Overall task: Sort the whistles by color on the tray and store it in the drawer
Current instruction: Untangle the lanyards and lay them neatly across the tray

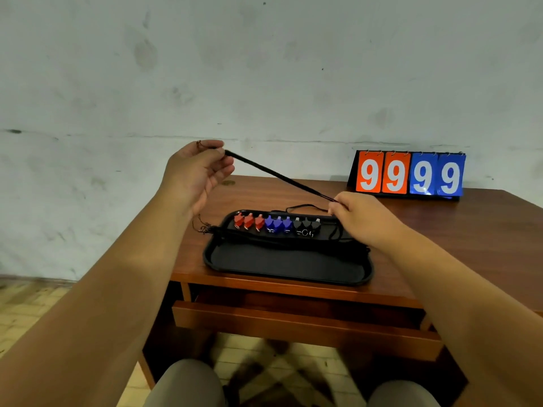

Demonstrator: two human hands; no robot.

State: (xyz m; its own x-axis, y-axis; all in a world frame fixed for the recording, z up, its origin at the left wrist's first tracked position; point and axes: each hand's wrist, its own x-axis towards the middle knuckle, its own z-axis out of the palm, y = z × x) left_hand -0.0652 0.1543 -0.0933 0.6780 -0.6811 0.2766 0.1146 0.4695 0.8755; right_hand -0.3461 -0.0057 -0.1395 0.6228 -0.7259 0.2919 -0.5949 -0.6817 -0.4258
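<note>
Pinched at both ends, a black cord [282,176] is being held taut. One end is being nipped between thumb and forefinger of the left grip [199,168], raised at 10 o'clock from the tray [288,265]. The other is being held by the curled fingers of the right grip [357,218], low at the tray's 2 o'clock corner.

Nine whistles are being kept in a row along the tray's 12 o'clock edge: red whistles [248,221] toward 11, blue whistles [277,224] in the middle, black whistles [305,226] toward 1, so the sorting is being judged done. More cords [264,239] are lying bundled just at 6 o'clock from the row. The drawer [293,318] is being left open at 6 o'clock under the table [440,230].

A risk is being judged: the stretched cord probably runs to a black whistle, so a hard tug could drag it out of line, and loops overhanging the rim could snag on the drawer.
</note>
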